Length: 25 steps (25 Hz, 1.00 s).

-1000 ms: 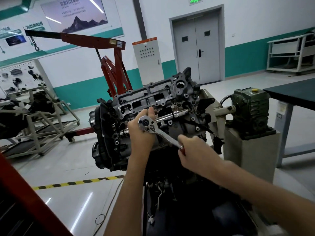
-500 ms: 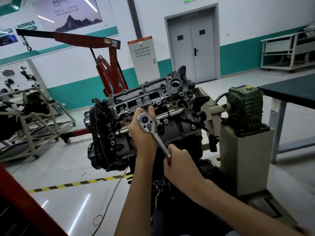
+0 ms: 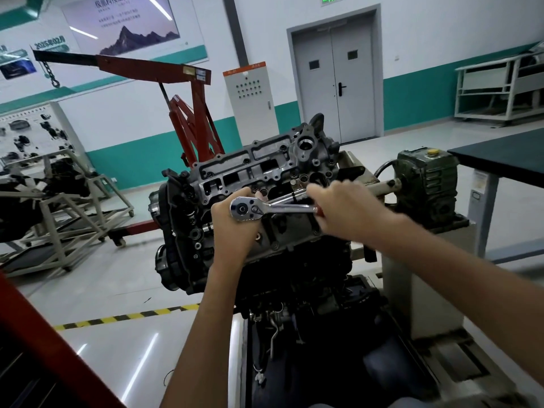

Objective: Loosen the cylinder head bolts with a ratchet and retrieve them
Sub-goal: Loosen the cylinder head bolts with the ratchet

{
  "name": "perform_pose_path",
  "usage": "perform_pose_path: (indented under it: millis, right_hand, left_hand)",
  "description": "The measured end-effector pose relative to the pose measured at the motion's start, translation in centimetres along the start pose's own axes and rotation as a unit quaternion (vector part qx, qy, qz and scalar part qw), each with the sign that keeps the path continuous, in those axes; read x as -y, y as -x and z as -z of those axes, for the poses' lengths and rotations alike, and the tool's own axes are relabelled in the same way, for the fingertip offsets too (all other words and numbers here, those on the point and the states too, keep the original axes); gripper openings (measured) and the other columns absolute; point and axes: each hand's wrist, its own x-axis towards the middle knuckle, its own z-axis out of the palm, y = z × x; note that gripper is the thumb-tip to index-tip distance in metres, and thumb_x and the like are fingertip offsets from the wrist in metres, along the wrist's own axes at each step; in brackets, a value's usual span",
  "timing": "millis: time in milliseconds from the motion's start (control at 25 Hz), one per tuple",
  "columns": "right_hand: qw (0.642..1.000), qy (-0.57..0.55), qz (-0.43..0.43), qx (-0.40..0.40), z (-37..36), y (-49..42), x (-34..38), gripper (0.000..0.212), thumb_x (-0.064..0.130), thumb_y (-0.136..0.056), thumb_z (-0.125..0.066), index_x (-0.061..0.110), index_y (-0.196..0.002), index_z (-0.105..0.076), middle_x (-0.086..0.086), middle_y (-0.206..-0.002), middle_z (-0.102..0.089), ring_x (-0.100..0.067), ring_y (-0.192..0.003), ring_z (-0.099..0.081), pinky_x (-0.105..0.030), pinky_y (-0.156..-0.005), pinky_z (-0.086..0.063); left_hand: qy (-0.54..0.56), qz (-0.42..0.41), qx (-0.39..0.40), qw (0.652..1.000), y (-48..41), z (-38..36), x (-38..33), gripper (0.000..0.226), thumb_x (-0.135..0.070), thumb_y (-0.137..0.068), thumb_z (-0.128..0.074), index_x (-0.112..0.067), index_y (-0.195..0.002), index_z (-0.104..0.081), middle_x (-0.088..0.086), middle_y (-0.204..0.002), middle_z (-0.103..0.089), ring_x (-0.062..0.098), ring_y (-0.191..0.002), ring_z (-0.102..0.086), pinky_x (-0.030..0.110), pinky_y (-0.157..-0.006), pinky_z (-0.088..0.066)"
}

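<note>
An engine sits tilted on a stand, its grey cylinder head (image 3: 259, 169) facing me. A chrome ratchet (image 3: 265, 209) lies almost level across the head's middle, its round head at the left and its red-tipped handle at the right. My left hand (image 3: 235, 231) grips the extension under the ratchet's head and hides the socket and the bolt. My right hand (image 3: 344, 210) grips the handle's end. Several small dark bolts show along the head's upper edge.
The stand's green gearbox (image 3: 424, 187) sits on a grey pedestal to the right. A dark table (image 3: 506, 163) stands at the far right. A red engine hoist (image 3: 188, 113) stands behind the engine, and a trolley with another engine (image 3: 53, 207) at the left.
My right hand has swung the ratchet handle up and to the right, from pointing down-right to nearly level. My left hand stays at the ratchet's head.
</note>
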Motion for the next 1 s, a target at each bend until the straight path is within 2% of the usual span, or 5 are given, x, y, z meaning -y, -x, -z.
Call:
perform_pose_path:
  millis: [280, 440, 600, 800, 1000]
  right_hand:
    - [0.929, -0.309, -0.201, 0.003, -6.4, 5.4, 8.8, 0.029, 0.015, -0.082, -0.048, 0.024, -0.065, -0.026, 0.004, -0.061, -0.035, -0.029, -0.062, -0.049, -0.035, -0.061, -0.044]
    - [0.983, -0.16, -0.091, 0.01, -4.1, 3.7, 4.1, 0.017, 0.017, -0.082, -0.05, 0.02, -0.078, -0.033, -0.005, -0.066, -0.05, -0.033, -0.071, -0.06, -0.03, -0.055, -0.04]
    - [1.0, 0.011, 0.006, -0.008, 0.0, 0.1, -0.7, 0.019, 0.012, -0.08, -0.051, 0.018, -0.078, -0.033, 0.007, -0.052, -0.028, -0.021, -0.052, -0.046, -0.025, -0.047, -0.031]
    - [0.982, -0.156, -0.11, -0.002, -4.0, 3.7, 4.7, 0.018, 0.018, -0.084, -0.05, 0.02, -0.08, -0.032, -0.004, -0.069, -0.05, -0.032, -0.075, -0.059, -0.032, -0.062, -0.04]
    - [0.94, -0.291, -0.174, 0.024, -5.9, 5.1, 7.8, 0.028, 0.017, -0.083, -0.048, 0.024, -0.066, -0.027, 0.002, -0.061, -0.038, -0.025, -0.059, -0.045, -0.03, -0.058, -0.039]
  left_hand:
    - [0.12, 0.086, -0.106, 0.983, 1.0, -3.2, -1.1, 0.034, -0.023, -0.087, -0.063, -0.036, -0.061, -0.045, -0.018, -0.055, -0.046, 0.0, -0.052, -0.038, 0.017, -0.057, -0.039]
    - [0.078, 0.002, -0.061, 0.995, 0.2, -1.8, 0.0, 0.044, -0.006, -0.086, -0.058, -0.025, -0.056, -0.033, -0.012, -0.049, -0.04, 0.001, -0.05, -0.034, 0.019, -0.049, -0.027]
    - [0.021, -0.036, -0.004, 0.999, -0.1, -0.9, 0.0, 0.046, -0.005, -0.083, -0.059, -0.027, -0.053, -0.032, -0.009, -0.047, -0.034, 0.0, -0.048, -0.029, 0.015, -0.049, -0.024]
    - [0.029, 0.009, -0.1, 0.995, 1.5, -1.7, -0.4, 0.036, -0.009, -0.086, -0.066, -0.021, -0.065, -0.039, -0.012, -0.057, -0.044, 0.003, -0.052, -0.04, 0.013, -0.052, -0.034]
    - [0.088, 0.033, -0.101, 0.99, 0.7, -2.8, -0.4, 0.043, 0.001, -0.086, -0.064, -0.018, -0.061, -0.035, -0.013, -0.055, -0.037, 0.003, -0.054, -0.031, 0.018, -0.053, -0.034]
